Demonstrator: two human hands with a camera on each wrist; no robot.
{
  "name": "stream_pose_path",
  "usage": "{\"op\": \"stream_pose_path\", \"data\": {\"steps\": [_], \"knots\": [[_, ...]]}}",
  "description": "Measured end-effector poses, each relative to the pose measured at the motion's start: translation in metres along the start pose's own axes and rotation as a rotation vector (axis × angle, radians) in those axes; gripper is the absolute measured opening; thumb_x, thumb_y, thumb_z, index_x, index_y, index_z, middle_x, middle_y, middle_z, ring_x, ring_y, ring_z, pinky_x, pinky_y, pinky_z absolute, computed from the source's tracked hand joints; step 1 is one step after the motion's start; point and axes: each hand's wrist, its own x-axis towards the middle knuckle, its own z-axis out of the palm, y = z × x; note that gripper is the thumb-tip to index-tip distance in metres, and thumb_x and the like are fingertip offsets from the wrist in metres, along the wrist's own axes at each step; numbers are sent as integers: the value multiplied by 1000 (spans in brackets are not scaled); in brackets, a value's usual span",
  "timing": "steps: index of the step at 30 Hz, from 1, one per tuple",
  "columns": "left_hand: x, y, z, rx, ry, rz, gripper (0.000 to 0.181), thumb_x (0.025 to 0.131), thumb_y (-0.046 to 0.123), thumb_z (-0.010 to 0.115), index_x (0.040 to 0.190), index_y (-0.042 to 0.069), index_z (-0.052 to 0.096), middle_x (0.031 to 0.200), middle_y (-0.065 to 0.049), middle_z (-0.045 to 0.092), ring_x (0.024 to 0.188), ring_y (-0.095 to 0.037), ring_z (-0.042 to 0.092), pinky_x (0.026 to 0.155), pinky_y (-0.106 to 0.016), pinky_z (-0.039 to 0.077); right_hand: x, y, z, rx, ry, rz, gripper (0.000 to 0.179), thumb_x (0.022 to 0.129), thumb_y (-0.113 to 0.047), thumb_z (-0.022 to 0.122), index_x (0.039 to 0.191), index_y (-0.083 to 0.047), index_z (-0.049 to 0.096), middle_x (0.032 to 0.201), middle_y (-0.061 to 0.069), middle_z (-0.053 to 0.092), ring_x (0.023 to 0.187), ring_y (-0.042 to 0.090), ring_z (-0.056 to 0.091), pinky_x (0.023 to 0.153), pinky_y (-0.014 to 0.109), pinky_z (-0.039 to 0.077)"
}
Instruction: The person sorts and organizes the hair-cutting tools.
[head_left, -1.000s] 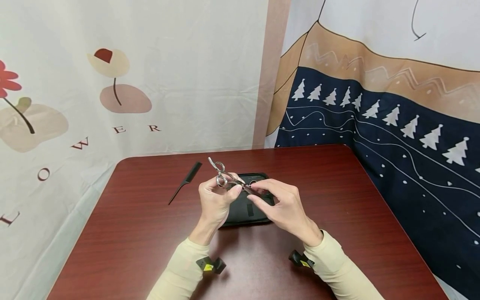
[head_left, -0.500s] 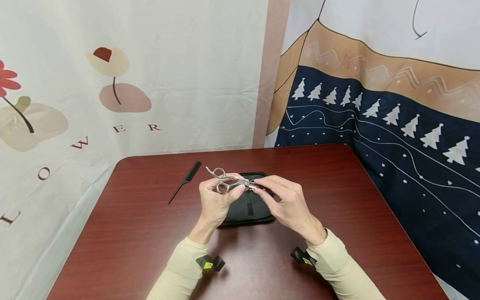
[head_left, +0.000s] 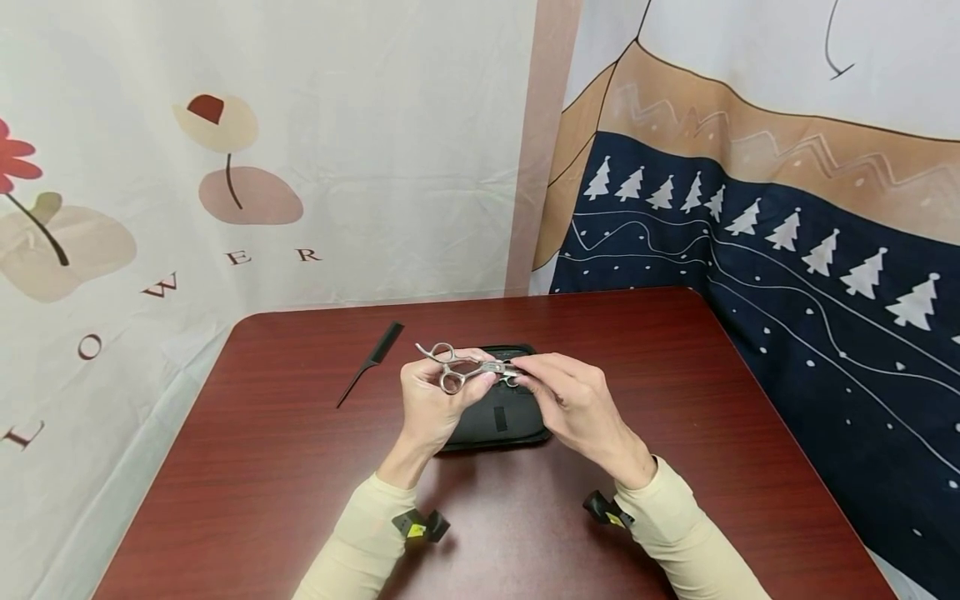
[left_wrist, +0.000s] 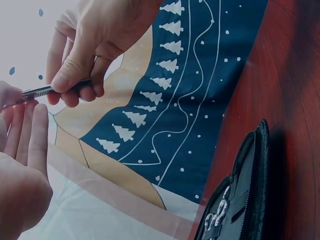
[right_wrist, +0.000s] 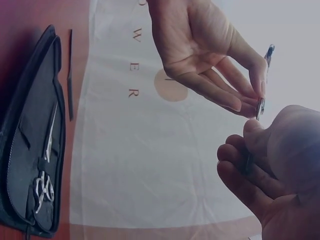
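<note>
Silver hair scissors (head_left: pixel 493 366) are held nearly level above the case, finger rings toward the left. My left hand (head_left: pixel 435 404) pinches them around the pivot between thumb and fingers. With thumb and fingertips, my right hand (head_left: pixel 581 408) pinches the blade end, so most of the blades are hidden. Fine tooth-like ribs show on the scissors (left_wrist: pixel 40 92) in the left wrist view. Below lies an open black zip case (head_left: pixel 487 423). A second pair of scissors (right_wrist: pixel 48 150) is tucked in it, clear in the right wrist view.
A black tail comb (head_left: pixel 386 342) lies left of the case on the dark red table (head_left: pixel 262 433). Behind the table hang a pale flower-print cloth (head_left: pixel 405 167) and a navy tree-print cloth (head_left: pixel 660 242).
The scissors have turned from slanting down to the right to nearly level, their finger rings dropping. My right fingers have moved slightly up and right with the blades. The case and comb stay put.
</note>
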Motion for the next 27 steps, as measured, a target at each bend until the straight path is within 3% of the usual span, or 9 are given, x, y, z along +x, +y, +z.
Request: {"op": "stream_pose_path", "data": {"steps": [3,7,11,15,20,23,27], "knots": [[0,0,0,29,-6,-1,27,87,-13,88,107,-24,74,103,4,87,92,-5,84,83,-22,69,0,1,-1,-19,8,-16,33,87,10,89,119,3,83,106,14,85,91,25,83,81,37,70],[0,1,0,49,-11,-7,31,88,-10,89,107,-28,72,103,5,88,93,-6,84,83,-22,69,0,2,-2,-43,10,-30,29,90,7,88,118,3,83,107,14,85,90,24,82,79,37,69],[1,4,1,48,-25,-12,35,89,-2,92,106,-26,73,103,5,88,93,-8,85,84,-24,70,-1,3,-3,-56,10,-35,18,101,-3,82,119,2,83,108,13,86,89,23,81,77,35,68],[2,5,0,39,-50,-5,38,89,3,95,105,-25,74,103,2,88,92,-11,86,85,-25,70,-1,3,-3,-64,14,-40,21,109,-14,74,120,1,82,109,13,85,88,23,81,76,35,68],[3,3,-2,-3,-92,15,24,88,-6,92,108,-14,80,109,1,88,98,-12,86,87,-26,70,-1,4,-4,-76,25,-49,25,112,-19,69,119,1,82,109,13,85,89,24,82,79,37,69],[3,3,-3,-65,-129,21,29,86,-12,89,113,-4,83,117,-1,87,106,-14,86,94,-33,71,-2,4,-4,-82,33,-54,26,112,-19,68,119,1,82,108,13,85,89,24,81,79,37,69],[3,4,-4,-83,-156,13,40,85,-9,92,123,-10,79,126,-3,84,116,-16,84,100,-37,70,-2,5,-5,-92,40,-55,25,112,-18,69,119,2,82,106,14,84,88,24,81,79,38,69]]}}
